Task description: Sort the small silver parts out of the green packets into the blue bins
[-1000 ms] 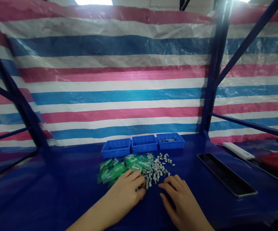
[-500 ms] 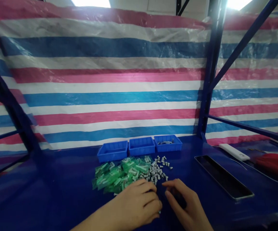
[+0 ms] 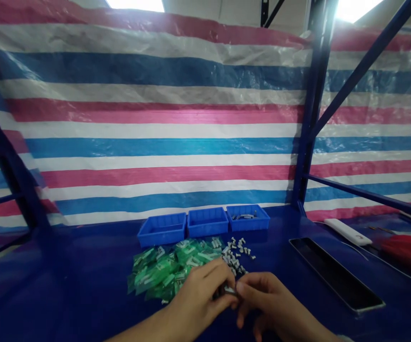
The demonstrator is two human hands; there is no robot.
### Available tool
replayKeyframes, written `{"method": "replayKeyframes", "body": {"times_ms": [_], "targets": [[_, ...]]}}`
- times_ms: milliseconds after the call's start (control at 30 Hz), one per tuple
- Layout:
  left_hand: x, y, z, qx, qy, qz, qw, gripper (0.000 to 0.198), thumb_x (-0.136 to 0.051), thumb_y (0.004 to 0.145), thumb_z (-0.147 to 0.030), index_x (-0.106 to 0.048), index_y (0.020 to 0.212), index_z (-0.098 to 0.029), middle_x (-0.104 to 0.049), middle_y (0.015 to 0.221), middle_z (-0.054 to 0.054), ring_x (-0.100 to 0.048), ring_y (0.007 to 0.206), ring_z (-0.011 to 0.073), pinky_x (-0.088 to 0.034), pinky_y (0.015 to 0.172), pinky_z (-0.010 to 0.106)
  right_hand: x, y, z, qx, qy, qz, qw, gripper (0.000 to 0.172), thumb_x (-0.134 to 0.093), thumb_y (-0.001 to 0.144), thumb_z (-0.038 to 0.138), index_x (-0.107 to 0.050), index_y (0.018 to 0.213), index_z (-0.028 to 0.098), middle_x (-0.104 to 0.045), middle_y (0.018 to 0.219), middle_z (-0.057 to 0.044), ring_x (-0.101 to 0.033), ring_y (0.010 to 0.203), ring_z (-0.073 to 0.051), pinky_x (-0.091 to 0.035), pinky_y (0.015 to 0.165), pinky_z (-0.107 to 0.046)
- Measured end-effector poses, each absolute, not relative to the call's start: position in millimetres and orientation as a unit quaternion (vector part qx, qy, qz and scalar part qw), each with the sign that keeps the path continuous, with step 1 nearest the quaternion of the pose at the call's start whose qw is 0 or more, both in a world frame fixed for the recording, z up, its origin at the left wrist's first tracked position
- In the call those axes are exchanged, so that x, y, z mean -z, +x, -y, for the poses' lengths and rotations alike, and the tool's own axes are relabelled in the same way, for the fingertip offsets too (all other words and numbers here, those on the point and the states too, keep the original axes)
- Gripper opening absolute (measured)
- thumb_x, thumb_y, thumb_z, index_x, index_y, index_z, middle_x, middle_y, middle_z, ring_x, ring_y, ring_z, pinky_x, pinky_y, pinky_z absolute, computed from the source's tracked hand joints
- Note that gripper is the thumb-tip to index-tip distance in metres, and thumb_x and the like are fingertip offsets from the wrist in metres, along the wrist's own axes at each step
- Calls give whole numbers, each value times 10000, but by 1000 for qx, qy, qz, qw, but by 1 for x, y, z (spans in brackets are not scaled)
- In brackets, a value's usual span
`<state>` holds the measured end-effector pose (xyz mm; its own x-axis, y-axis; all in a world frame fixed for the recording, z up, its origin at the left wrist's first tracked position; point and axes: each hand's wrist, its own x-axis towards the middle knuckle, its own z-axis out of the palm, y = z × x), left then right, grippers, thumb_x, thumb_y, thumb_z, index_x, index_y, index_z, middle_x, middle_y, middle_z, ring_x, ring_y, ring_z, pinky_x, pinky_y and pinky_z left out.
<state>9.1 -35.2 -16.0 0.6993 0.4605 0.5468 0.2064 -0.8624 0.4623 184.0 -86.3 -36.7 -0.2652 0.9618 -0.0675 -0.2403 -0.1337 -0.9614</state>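
Silver-grey, the part [image 3: 229, 289] is pinched between fingertips of the left hand [image 3: 196, 297] and right hand [image 3: 273, 306], lower centre, raised off the table so both grips meet | green bags [image 3: 163, 273] and loose parts [image 3: 239, 249] are laid just ahead, within reach | trays [image 3: 205, 221] are ranked behind

Bins [image 3: 206, 221] stand behind the packets [image 3: 163, 270]; metal parts [image 3: 237, 249] lie right of them, tablet [image 3: 335, 273] farther right.
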Motion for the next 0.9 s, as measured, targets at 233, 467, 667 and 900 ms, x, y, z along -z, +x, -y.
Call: {"method": "replayKeyframes", "body": {"times_ms": [233, 467, 667, 900], "targets": [[10, 8, 37, -406, 789, -249, 387, 306, -708, 763, -303, -549, 1005, -204, -609, 884, 43, -615, 702, 150, -516, 608, 257, 29, 188, 75, -546, -415, 533, 495, 248, -745, 718, 357, -648, 831, 158, -621, 695, -1, -565, 570, -110, -433, 382, -145], [4, 9, 33, -359, 655, -322, 582, 232, -691, 773, -365, -593, 783, -155, -640, 621, 1, -643, 611, 144, -523, 614, 262, 21, 182, 69, -401, -403, 635, 523, 83, -617, 729, 114, -602, 774, 181, -585, 771, 5, -559, 625, -109, -459, 487, -183], [-22, 17, 6, -434, 739, -284, 430, 103, -698, 730, -232, -618, 755, -172, -677, 791, 38, -657, 770, 172, -546, 688, 290, -24, 214, 32, -271, -326, 717, 553, 282, -519, 723, 94, -596, 974, 197, -598, 954, -52, -587, 892, -181, -513, 677, -269], [-36, 104, -91, -417, 822, -283, 266, 73, -689, 695, -95, -629, 727, -123, -685, 739, 64, -654, 727, 179, -546, 704, 306, -16, 258, -34, -99, -431, 567, 696, 128, -476, 710, 163, -570, 796, 174, -588, 778, -33, -558, 727, -177, -458, 610, -281]]}}
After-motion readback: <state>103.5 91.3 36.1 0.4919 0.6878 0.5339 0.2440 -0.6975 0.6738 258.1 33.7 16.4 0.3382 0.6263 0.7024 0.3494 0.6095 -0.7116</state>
